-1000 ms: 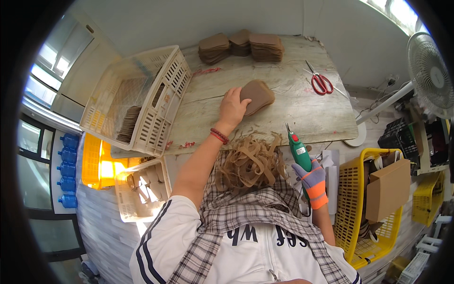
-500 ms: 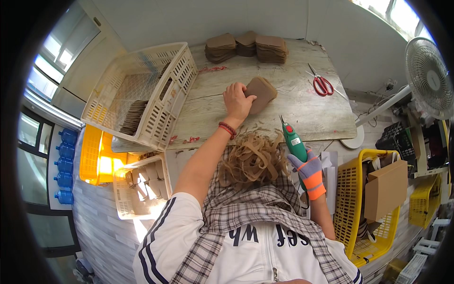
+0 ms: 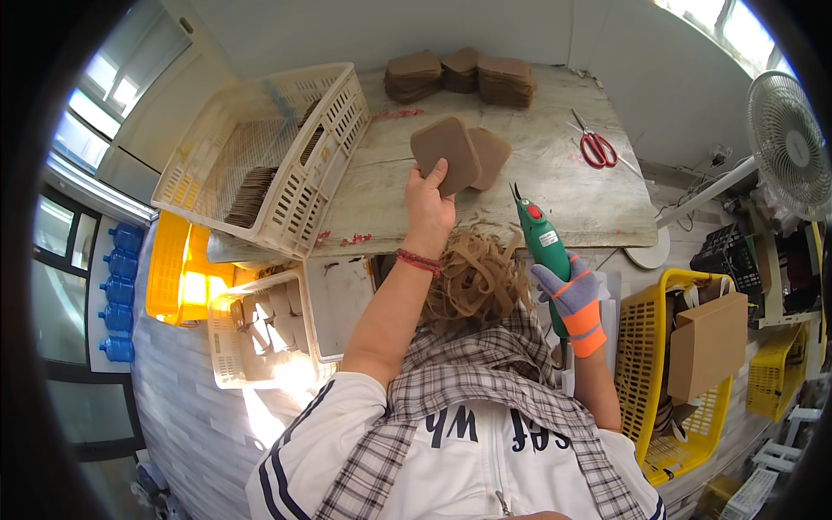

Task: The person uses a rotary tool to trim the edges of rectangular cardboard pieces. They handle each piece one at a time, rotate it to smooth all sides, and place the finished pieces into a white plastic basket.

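Observation:
Between thumb and fingers, my left hand (image 3: 431,204) grips a flat brown pad (image 3: 445,154) with rounded corners, lifted above the table. Partly behind it, more brown pads (image 3: 491,159) of the same shape lie on the tabletop. My right hand (image 3: 570,297), in a grey and orange glove, is wrapped round green electric scissors (image 3: 542,238) with a red button; their pointed blades face up and away from me. A tangled heap of brown trimmed strips (image 3: 477,277) rests at the table's near edge, over my plaid apron (image 3: 477,342).
Brown pad stacks (image 3: 505,82) stand along the table's far edge. Red-handled scissors (image 3: 598,149) lie at right. A white crate (image 3: 334,147) holding pads sits at left. Yellow baskets (image 3: 637,364) and a fan (image 3: 789,143) stand off the table's right side.
My left hand has raised one brown pad off the pile and brought it left, its flat face now showing. The green electric scissors stay in my right hand.

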A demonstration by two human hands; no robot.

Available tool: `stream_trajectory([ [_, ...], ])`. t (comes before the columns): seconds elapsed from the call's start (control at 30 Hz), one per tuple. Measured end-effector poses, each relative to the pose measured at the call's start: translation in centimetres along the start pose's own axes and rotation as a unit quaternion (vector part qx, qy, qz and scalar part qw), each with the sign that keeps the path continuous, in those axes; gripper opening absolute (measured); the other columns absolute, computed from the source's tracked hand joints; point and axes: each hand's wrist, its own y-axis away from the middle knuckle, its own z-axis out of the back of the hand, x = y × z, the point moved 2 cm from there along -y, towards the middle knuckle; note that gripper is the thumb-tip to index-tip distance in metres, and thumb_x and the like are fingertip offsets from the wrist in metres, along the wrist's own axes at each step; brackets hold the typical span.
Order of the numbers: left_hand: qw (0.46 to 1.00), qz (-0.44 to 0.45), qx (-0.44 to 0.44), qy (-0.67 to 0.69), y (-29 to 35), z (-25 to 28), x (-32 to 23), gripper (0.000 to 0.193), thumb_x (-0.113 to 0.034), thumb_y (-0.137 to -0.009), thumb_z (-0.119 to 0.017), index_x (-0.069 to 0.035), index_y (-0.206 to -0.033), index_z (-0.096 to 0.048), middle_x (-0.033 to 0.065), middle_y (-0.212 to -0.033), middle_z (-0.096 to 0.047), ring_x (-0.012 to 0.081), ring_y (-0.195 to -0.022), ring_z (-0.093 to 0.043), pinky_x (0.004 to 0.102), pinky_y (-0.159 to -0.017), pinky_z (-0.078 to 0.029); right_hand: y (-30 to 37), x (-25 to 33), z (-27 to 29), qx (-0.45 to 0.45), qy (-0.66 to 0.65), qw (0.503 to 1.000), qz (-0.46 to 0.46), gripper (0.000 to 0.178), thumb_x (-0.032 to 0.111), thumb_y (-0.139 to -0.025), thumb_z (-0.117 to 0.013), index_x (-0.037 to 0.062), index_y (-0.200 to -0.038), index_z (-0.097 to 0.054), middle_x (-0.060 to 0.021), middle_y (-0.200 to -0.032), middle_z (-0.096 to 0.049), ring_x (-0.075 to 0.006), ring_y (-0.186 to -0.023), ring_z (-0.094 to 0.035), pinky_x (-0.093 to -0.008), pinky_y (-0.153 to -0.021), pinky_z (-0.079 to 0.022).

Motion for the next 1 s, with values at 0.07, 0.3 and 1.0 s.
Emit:
stream_trajectory([
  [0.07,0.999,0.009,0.027,0.045,1.2,-0.9,-0.1,0.033,0.003,-0.084,-0.061,-0.003,-0.113,-0.047,0.0080,-0.115,-0.055,0.0204,-0.105,-0.055,0.0334,-0.091,-0.049,0.7,1.3,-0.1,0.013,-0.019,1.000,-0.006,0.040,0.020,-0.076,-0.076,-0.0030,-0.102,-0.056,-0.0040,-0.071,-0.062,-0.0075,-0.056,-0.057,-0.0213,-0.048,-0.046],
  [0.3,0.994,0.012,0.055,0.089,3.7,-2.6,0.6,0.037,0.008,-0.084,-0.057,-0.003,-0.117,-0.047,0.0084,-0.117,-0.055,0.0220,-0.110,-0.053,0.0354,-0.099,-0.044,2.2,3.0,-0.1,0.050,-0.048,0.997,-0.023,0.037,0.019,-0.077,-0.075,-0.0028,-0.100,-0.056,-0.0049,-0.071,-0.062,-0.0088,-0.054,-0.057,-0.0215,-0.047,-0.046],
  [1.0,0.987,0.067,0.145,-0.011,7.7,-2.5,2.9,0.037,0.012,-0.082,-0.055,-0.004,-0.115,-0.051,0.0090,-0.113,-0.060,0.0206,-0.102,-0.060,0.0338,-0.089,-0.051,2.5,3.3,1.0,0.028,-0.066,0.997,-0.032,0.034,0.016,-0.078,-0.074,-0.0017,-0.102,-0.057,-0.0040,-0.072,-0.062,-0.0086,-0.056,-0.058,-0.0215,-0.049,-0.047],
])
